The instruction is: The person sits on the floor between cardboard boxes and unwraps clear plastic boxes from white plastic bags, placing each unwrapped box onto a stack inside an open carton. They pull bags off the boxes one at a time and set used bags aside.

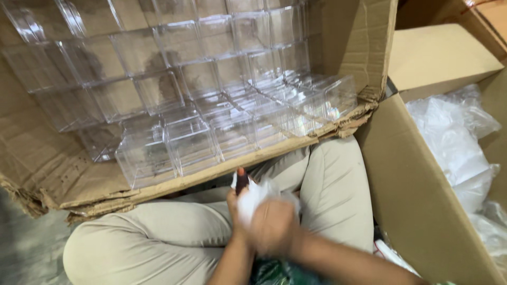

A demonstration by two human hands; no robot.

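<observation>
Both of my hands meet over my lap, low in the middle of the head view. My left hand grips a small dark object with a reddish tip, which is partly wrapped in thin clear plastic film. My right hand is blurred by motion and closes over the same film and object from the right. Just beyond my hands lies a large cardboard box on its side, packed with several clear plastic cases.
I sit cross-legged in beige trousers. At my right stands a second open cardboard box holding crumpled clear plastic bags. A pale cardboard flap lies behind it. Grey floor shows at the lower left.
</observation>
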